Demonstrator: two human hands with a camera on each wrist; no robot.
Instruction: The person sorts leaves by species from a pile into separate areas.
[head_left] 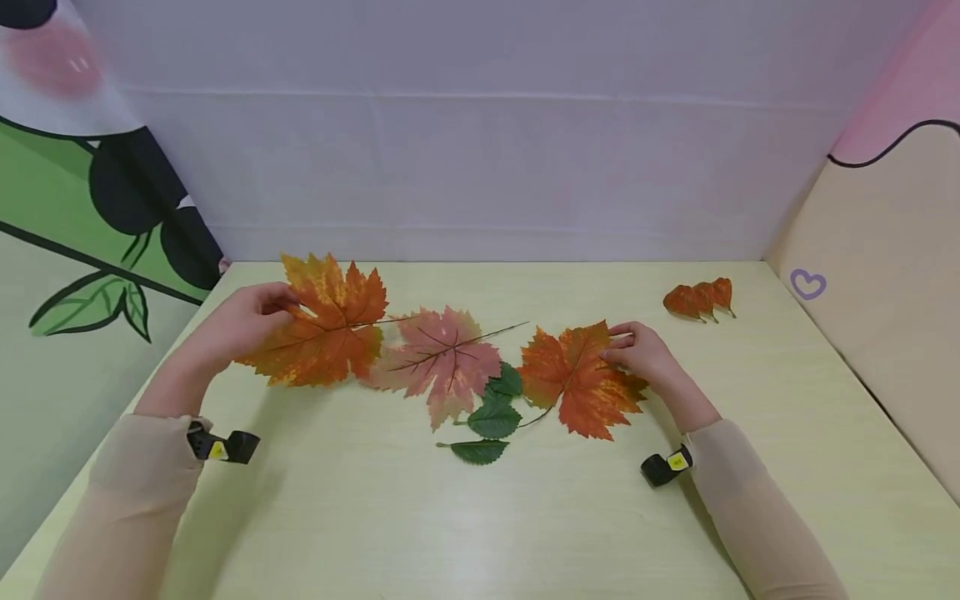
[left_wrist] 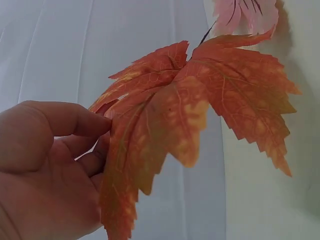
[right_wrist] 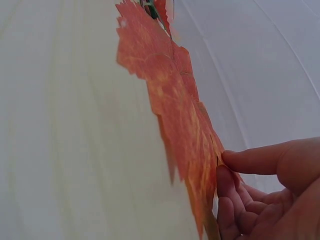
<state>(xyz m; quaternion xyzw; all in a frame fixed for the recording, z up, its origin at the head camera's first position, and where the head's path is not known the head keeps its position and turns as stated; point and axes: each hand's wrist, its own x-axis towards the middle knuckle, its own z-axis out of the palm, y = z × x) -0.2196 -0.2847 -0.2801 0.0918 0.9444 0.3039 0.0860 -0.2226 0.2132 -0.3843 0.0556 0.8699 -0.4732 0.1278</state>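
Note:
My left hand (head_left: pixel 251 321) pinches the outer edge of a large orange-yellow maple leaf (head_left: pixel 337 321). In the left wrist view that leaf (left_wrist: pixel 180 100) droops from thumb and fingers, its dark stem pointing away. On the right, my right hand (head_left: pixel 645 352) pinches a second orange maple leaf (head_left: pixel 577 379) by its edge. The right wrist view shows this leaf (right_wrist: pixel 170 95) nearly edge-on, close over the table. Between them lies a pink maple leaf (head_left: pixel 446 358), partly overlapped by the left orange leaf. Several small green leaves (head_left: pixel 495 417) sit beside the pink one.
Three small orange-brown leaves (head_left: pixel 701 300) lie in a row at the table's back right. Behind the pale wooden table (head_left: pixel 465 533) rises a plain light wall (head_left: pixel 480 167). Painted panels stand at the left (head_left: pixel 82 275) and right (head_left: pixel 885 275).

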